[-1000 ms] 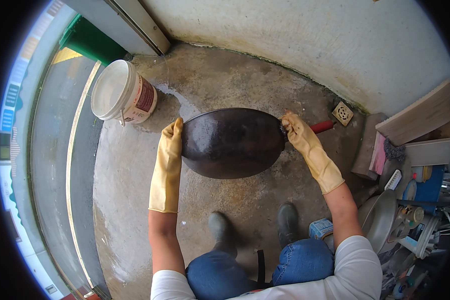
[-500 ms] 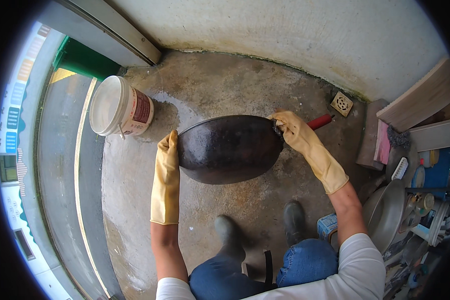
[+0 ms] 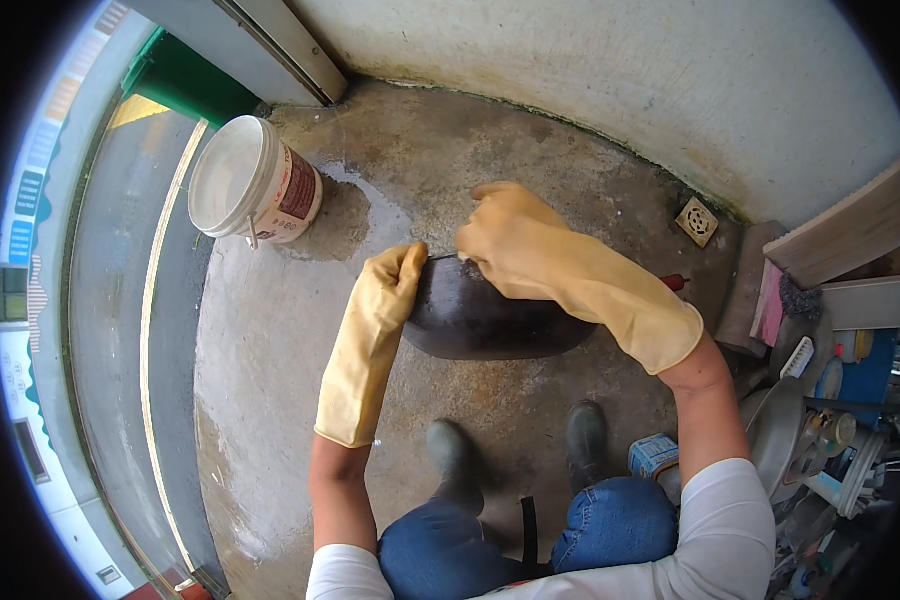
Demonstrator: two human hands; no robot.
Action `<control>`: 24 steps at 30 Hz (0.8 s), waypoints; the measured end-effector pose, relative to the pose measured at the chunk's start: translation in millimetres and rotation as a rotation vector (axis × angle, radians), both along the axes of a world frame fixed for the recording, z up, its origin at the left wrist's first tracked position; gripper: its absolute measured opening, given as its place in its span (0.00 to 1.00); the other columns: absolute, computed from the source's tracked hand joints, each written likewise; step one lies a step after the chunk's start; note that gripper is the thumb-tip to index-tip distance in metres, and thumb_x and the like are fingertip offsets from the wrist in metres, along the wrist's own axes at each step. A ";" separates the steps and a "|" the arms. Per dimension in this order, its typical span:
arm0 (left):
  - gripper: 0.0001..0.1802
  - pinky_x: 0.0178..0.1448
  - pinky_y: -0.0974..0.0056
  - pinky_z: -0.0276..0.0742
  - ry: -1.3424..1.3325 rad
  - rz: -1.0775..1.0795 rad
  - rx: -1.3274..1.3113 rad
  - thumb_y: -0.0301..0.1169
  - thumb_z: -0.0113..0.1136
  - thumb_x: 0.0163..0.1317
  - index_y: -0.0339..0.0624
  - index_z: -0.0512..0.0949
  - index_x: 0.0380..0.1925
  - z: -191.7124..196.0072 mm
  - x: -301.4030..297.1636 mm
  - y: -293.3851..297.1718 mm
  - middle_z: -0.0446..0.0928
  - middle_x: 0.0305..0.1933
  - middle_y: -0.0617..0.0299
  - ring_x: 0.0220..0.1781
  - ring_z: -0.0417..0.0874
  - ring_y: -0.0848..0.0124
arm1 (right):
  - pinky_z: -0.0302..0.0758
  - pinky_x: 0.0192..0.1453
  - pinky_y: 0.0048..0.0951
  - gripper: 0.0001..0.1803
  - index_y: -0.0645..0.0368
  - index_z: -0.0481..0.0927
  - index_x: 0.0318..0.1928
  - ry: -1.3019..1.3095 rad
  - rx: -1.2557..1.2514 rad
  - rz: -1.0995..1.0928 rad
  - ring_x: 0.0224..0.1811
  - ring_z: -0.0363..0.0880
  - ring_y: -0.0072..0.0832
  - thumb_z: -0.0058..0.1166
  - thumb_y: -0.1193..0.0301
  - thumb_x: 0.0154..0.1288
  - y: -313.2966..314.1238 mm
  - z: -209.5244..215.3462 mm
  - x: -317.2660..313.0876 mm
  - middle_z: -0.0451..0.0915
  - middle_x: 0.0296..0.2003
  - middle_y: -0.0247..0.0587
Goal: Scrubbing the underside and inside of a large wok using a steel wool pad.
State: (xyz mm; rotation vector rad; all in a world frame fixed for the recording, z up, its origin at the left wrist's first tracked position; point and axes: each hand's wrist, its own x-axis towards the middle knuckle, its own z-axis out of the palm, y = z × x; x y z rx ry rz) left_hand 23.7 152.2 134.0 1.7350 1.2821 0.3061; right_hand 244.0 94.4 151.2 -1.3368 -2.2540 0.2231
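A dark, wet wok (image 3: 500, 325) is tilted up on edge in front of me, its rounded underside facing me. My left hand (image 3: 395, 275), in a long yellow rubber glove, is closed on the wok's left rim. My right hand (image 3: 510, 225), gloved the same way, is at the far upper rim with its fingers curled. Whatever it may hold is hidden by the glove. Past the right forearm, the end of a red handle (image 3: 674, 282) shows; most of it is covered.
A white bucket (image 3: 255, 180) stands at the far left on wet concrete. A floor drain (image 3: 697, 222) lies near the wall (image 3: 590, 80). At right are leaning boards (image 3: 850, 220), a brush (image 3: 797, 357), a metal basin (image 3: 775, 420) and a blue tin (image 3: 654, 455). My boots are below the wok.
The wok has shifted right. My right hand has moved left from its right edge to the far upper rim, and the forearm now covers much of the wok and red handle.
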 end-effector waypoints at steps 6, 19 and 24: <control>0.25 0.34 0.68 0.67 -0.022 0.083 0.086 0.48 0.53 0.73 0.33 0.80 0.33 -25.7 -29.1 14.2 0.72 0.23 0.70 0.29 0.69 0.80 | 0.74 0.64 0.49 0.05 0.58 0.82 0.32 0.124 -0.066 -0.090 0.34 0.83 0.42 0.55 0.80 0.58 -22.8 -23.0 37.2 0.83 0.28 0.49; 0.27 0.28 0.70 0.53 -0.204 0.217 0.111 0.51 0.51 0.74 0.41 0.72 0.22 -50.6 -48.7 20.4 0.61 0.21 0.77 0.25 0.58 0.83 | 0.66 0.74 0.44 0.30 0.71 0.67 0.66 2.102 -0.171 -0.196 0.63 0.74 0.48 0.48 0.60 0.74 -102.7 -123.3 69.9 0.73 0.62 0.61; 0.29 0.28 0.69 0.55 -0.183 0.283 0.111 0.53 0.51 0.73 0.41 0.73 0.22 -58.3 -54.2 19.2 0.64 0.20 0.75 0.25 0.59 0.82 | 0.66 0.74 0.43 0.30 0.70 0.65 0.67 2.321 -0.191 -0.259 0.66 0.72 0.47 0.47 0.60 0.75 -108.4 -105.3 75.2 0.69 0.66 0.61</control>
